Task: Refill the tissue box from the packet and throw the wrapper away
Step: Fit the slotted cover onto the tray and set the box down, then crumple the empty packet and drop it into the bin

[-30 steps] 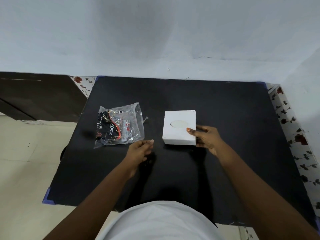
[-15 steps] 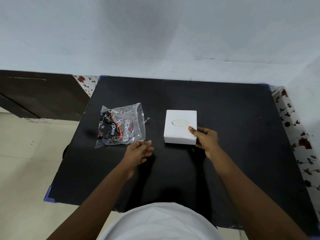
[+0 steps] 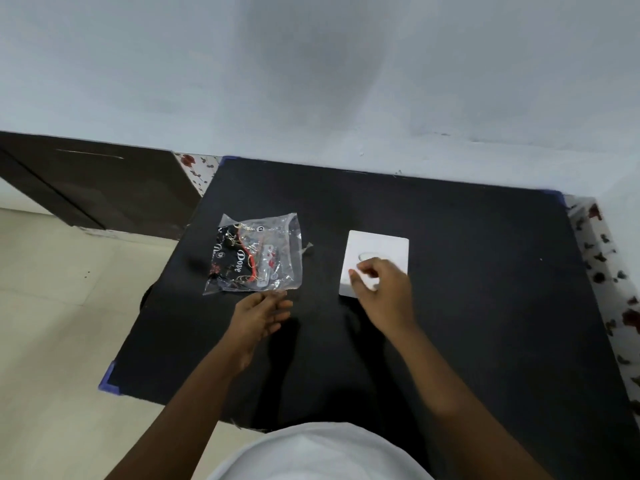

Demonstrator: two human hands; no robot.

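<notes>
A white square tissue box (image 3: 388,245) with an oval slot on top lies flat on the black table (image 3: 467,306). My right hand (image 3: 381,289) rests over its near half, fingers bent over the top and touching it. To the left lies the tissue packet (image 3: 254,254), a clear plastic wrapper with black, red and white print. My left hand (image 3: 259,315) hovers just in front of the packet's near edge, fingers loosely spread, holding nothing.
The table stands against a pale wall (image 3: 311,81). A dark brown cabinet (image 3: 86,188) is at the back left, with beige floor tiles (image 3: 52,323) beside the table. A floral cloth (image 3: 609,289) runs along the table's right edge.
My right hand has shifted from the box's right front corner up onto its top. My left hand has opened a little near the packet. The view has tilted.
</notes>
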